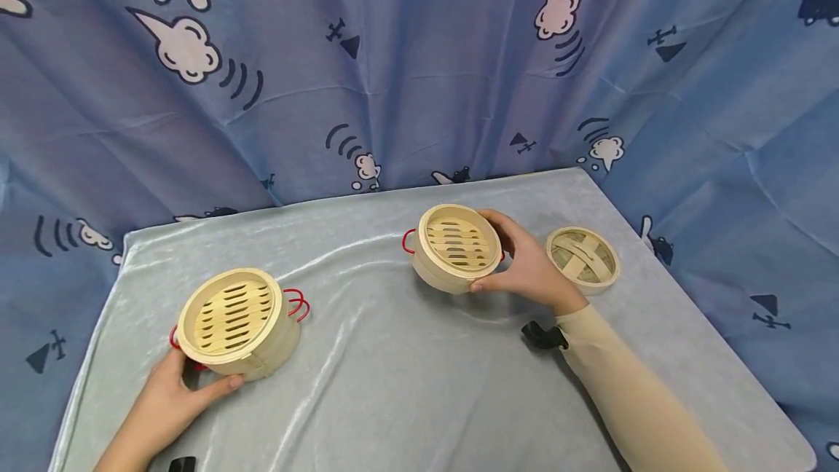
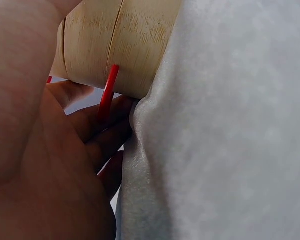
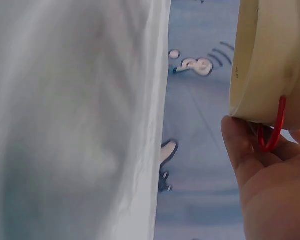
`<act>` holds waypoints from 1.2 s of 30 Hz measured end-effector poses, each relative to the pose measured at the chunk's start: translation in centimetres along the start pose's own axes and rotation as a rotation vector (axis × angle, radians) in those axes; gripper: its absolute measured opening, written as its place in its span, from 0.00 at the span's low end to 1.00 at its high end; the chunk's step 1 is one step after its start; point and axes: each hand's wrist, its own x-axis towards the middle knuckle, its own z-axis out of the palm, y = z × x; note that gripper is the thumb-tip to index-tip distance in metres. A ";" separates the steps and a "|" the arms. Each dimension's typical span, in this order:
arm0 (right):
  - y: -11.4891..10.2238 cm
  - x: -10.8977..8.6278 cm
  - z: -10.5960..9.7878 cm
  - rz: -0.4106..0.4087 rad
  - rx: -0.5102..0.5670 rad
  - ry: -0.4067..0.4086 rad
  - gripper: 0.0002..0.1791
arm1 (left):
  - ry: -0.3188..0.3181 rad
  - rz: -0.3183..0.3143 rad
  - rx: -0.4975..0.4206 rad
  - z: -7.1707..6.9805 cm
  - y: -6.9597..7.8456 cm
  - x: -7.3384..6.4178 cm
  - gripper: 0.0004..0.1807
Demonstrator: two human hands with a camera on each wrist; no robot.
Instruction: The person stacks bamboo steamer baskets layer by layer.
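On the left of the head view stands a round bamboo steamer (image 1: pixel 275 347) with a slatted top and red loop handles, two of them showing at its right side. My left hand (image 1: pixel 169 400) grips its near left side, thumb at the front and fingers round the side. A smaller-looking bamboo steamer basket (image 1: pixel 438 274) with red handles is held up by its right side in my right hand (image 1: pixel 524 266), slightly tilted toward me. In the right wrist view this basket (image 3: pixel 277 60) hangs apart from the cloth, a red handle between the fingers.
A round woven bamboo lid (image 1: pixel 615 268) with crossed strips lies on the table at right, just beyond my right wrist. A pale grey cloth (image 1: pixel 393 384) covers the table. Blue patterned curtains (image 1: pixel 295 122) hang along its back and right side.
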 end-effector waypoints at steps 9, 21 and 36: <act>-2.7 2.9 2.9 -0.097 0.022 -0.092 0.61 | 0.000 0.020 -0.022 0.0 0.0 0.2 0.55; -5.0 5.3 6.8 -0.184 0.094 -0.159 0.62 | 0.001 0.007 0.025 -0.1 0.0 0.2 0.51; -6.4 7.3 10.6 -0.266 0.160 -0.200 0.61 | -0.002 -0.003 0.001 0.1 -0.2 0.1 0.51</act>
